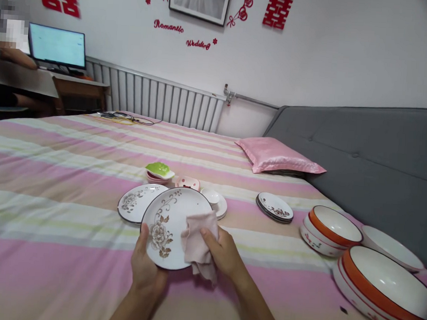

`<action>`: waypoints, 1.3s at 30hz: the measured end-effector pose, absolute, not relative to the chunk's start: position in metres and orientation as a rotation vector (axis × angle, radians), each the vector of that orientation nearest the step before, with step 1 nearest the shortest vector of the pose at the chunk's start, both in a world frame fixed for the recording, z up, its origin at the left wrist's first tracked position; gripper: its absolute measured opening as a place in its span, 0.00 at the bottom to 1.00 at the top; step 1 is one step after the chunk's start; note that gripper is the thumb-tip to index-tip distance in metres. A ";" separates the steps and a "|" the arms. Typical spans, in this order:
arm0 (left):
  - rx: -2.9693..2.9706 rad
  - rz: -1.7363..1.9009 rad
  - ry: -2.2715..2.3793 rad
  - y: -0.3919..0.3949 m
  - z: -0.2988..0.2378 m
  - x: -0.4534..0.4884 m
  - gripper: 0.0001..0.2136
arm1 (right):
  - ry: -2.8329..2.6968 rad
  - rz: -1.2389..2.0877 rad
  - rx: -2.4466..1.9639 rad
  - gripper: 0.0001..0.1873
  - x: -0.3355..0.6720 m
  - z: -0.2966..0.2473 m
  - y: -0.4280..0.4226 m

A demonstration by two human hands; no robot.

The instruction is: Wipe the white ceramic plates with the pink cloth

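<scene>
My left hand [147, 265] grips the lower left rim of a white plate [175, 211] with a brown flower pattern, its thumb on the top face. My right hand [223, 251] is closed on a pale pink cloth [198, 242], pressed against the right side of the plate. The plate is held tilted above the bed. Behind it lies another flowered plate [133, 203], partly covered. Just past the held plate sit a green leaf-shaped dish [158, 169], a pink spotted dish [188, 182] and a small white bowl [211, 197] on white saucers.
A stack of small flowered plates [275, 206] lies to the right. Farther right stand orange-banded bowls [331, 226] and a large orange-rimmed bowl [383, 284], with a white bowl [392, 245] behind. A pink pillow [279, 155] rests by the grey headboard [365, 136]. A person sits at a desk, far left.
</scene>
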State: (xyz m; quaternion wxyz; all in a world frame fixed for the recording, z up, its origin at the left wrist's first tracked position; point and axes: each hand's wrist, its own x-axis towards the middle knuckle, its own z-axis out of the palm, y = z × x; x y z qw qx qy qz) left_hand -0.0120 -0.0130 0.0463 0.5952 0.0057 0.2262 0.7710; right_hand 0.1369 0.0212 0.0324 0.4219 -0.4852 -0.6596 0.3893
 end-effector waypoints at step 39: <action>0.263 1.396 0.609 -0.020 0.032 -0.001 0.17 | -1.662 0.496 -1.329 0.15 0.160 0.052 0.025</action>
